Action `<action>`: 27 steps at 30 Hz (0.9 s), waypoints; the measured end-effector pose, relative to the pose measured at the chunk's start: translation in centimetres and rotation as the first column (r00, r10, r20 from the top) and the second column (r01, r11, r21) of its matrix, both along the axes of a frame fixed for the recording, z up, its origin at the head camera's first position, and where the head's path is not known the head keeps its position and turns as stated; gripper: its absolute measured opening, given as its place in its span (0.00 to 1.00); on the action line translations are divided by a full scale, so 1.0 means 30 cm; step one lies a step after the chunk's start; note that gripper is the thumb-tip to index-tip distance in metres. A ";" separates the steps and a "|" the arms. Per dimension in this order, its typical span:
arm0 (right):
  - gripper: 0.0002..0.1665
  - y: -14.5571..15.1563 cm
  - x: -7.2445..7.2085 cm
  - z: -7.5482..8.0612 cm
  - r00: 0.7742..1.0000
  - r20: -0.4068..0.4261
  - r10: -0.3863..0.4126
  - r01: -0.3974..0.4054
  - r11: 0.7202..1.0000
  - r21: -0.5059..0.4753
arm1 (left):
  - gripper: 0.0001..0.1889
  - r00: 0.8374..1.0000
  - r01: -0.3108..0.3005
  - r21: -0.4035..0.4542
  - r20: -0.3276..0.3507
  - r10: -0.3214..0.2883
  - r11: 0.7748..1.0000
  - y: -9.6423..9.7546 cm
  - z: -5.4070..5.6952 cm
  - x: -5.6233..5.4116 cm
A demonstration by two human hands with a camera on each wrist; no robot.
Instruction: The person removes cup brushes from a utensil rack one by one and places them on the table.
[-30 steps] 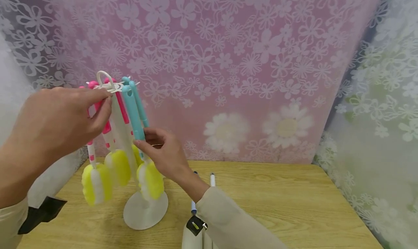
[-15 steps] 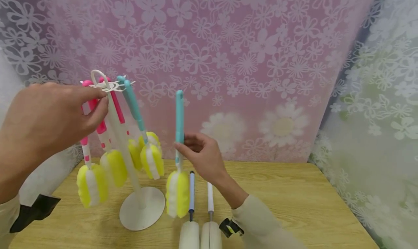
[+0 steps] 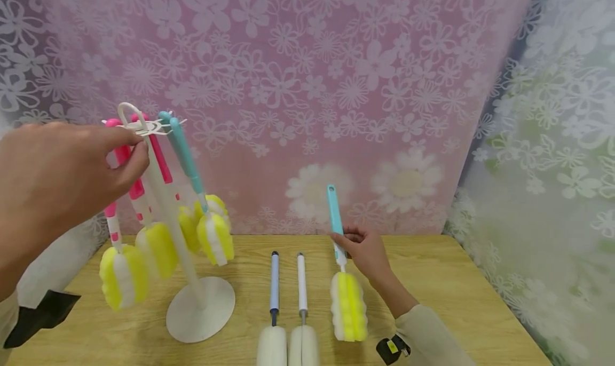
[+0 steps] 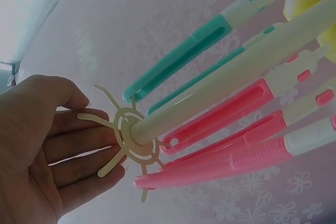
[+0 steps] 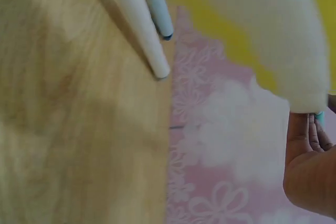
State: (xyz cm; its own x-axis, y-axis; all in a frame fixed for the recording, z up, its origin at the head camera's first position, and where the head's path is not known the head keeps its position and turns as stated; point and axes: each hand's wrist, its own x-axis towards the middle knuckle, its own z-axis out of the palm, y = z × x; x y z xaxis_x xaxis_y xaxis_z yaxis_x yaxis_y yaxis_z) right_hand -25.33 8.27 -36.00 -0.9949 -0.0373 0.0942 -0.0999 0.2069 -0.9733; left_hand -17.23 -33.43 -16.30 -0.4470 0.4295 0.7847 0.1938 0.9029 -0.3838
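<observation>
In the head view my left hand (image 3: 67, 174) pinches the top ring of a white standing rack (image 3: 174, 222) with thumb and index finger. Several sponge bottle brushes hang from its prongs, with pink handles (image 3: 136, 189) and turquoise handles (image 3: 184, 155). In the left wrist view, fingers (image 4: 84, 142) lie behind the bare prongs (image 4: 111, 163). On the right, my right hand (image 3: 367, 251) grips one turquoise-handled bottle brush (image 3: 349, 307) low on its handle. The brush stands nearly upright over the table, yellow-and-white sponge downward. That sponge fills the upper part of the right wrist view.
Two long brushes with white heads, one with a blue handle (image 3: 275, 286) and one with a white handle (image 3: 302, 288), lie side by side between rack and right hand. The wooden table (image 3: 432, 291) ends at a pink floral curtain (image 3: 288, 158).
My right hand has taken a turquoise-handled bottle brush off the rack and carried it right and down, past the two lying brushes. The left hand has stayed at the rack's top.
</observation>
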 end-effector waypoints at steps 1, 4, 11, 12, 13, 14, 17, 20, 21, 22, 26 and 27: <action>0.19 0.010 0.002 -0.014 1.000 0.023 -0.006 0.007 1.000 -0.006 | 0.14 1.000 0.004 0.003 0.000 -0.004 1.000 0.021 0.008 0.017; 0.19 0.036 0.006 -0.055 0.996 0.091 -0.010 0.012 1.000 -0.028 | 0.20 0.999 0.005 0.050 0.037 -0.007 0.999 0.109 0.041 0.087; 0.20 0.074 0.014 -0.160 0.978 0.207 -0.016 0.009 0.999 0.034 | 0.14 0.997 -0.073 -0.007 -0.014 0.072 0.997 -0.161 -0.091 -0.127; 0.20 0.077 0.015 -0.175 0.976 0.217 -0.017 0.007 0.999 0.048 | 0.15 0.995 -0.084 -0.041 -0.051 0.082 0.996 -0.185 -0.103 -0.147; 0.20 0.079 0.015 -0.188 0.975 0.223 -0.015 0.001 0.998 0.061 | 0.15 0.995 -0.084 -0.041 -0.060 0.081 0.996 -0.182 -0.101 -0.145; 0.21 0.080 0.017 -0.200 0.974 0.227 -0.013 -0.006 0.997 0.081 | 0.15 0.997 -0.067 -0.009 -0.029 0.067 0.998 -0.150 -0.086 -0.122; 0.22 0.081 0.021 -0.231 0.971 0.238 0.001 -0.033 0.991 0.131 | 0.17 1.000 -0.014 0.020 -0.011 0.014 1.000 -0.004 -0.022 -0.010; 0.23 0.079 0.023 -0.253 0.966 0.256 0.025 -0.066 0.986 0.153 | 0.19 0.999 0.030 0.073 0.034 -0.033 0.997 0.120 0.032 0.088; 0.23 0.079 0.023 -0.259 0.965 0.261 0.034 -0.076 0.985 0.152 | 0.19 0.999 0.038 0.077 0.036 -0.040 0.996 0.142 0.043 0.105; 0.24 0.078 0.023 -0.265 0.964 0.264 0.037 -0.082 0.984 0.160 | 0.19 0.998 0.042 0.080 0.039 -0.045 0.996 0.157 0.050 0.117; 0.24 0.072 0.025 -0.284 0.961 0.273 0.038 -0.090 0.980 0.178 | 0.21 0.998 0.049 0.073 0.025 -0.051 0.996 0.176 0.061 0.133; 0.24 0.071 0.026 -0.288 0.961 0.274 0.041 -0.093 0.979 0.181 | 0.22 0.998 0.049 0.070 0.023 -0.051 0.996 0.175 0.060 0.132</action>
